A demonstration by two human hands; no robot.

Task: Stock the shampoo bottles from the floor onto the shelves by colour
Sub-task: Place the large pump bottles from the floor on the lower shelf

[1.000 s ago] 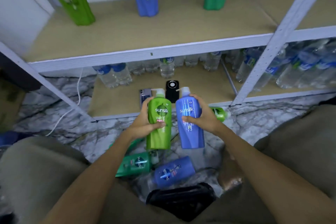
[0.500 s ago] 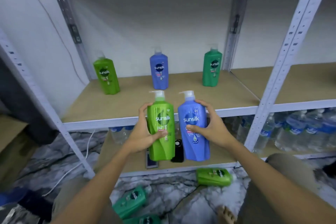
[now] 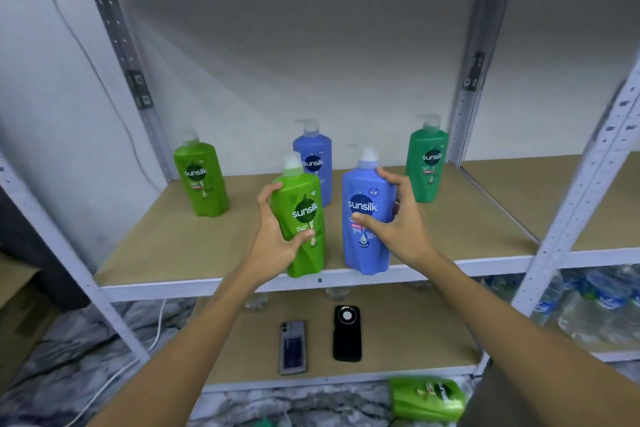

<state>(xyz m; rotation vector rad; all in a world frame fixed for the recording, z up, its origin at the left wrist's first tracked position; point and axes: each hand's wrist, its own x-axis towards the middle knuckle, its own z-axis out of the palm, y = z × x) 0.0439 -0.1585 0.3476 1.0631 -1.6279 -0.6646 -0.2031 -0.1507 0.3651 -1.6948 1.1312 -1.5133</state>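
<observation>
The left hand (image 3: 273,239) grips the light green bottle (image 3: 302,222), fingers and thumb curled round its body. The right hand (image 3: 398,222) grips the blue bottle (image 3: 365,215) in the same way. Both bottles stand roughly upright, long axis vertical, pumps on top, at the front edge of the middle shelf (image 3: 467,218). Whether their bases rest on the shelf or hang just above it cannot be told.

The governing relation is front to back. The shelved light green bottle (image 3: 201,180) stands near the back left corner, behind and to the left of the held one. The shelved blue bottle (image 3: 313,159) stands at the back edge, mid-shelf, behind and slightly left of the held blue one. The dark green bottle (image 3: 427,163) occupies the back right corner.

Judgement: each hand is on the nearer side for its colour, though the left-hand bottle partly overlaps the shelved blue one in view. One more light green bottle (image 3: 427,399) lies on the floor.
</observation>
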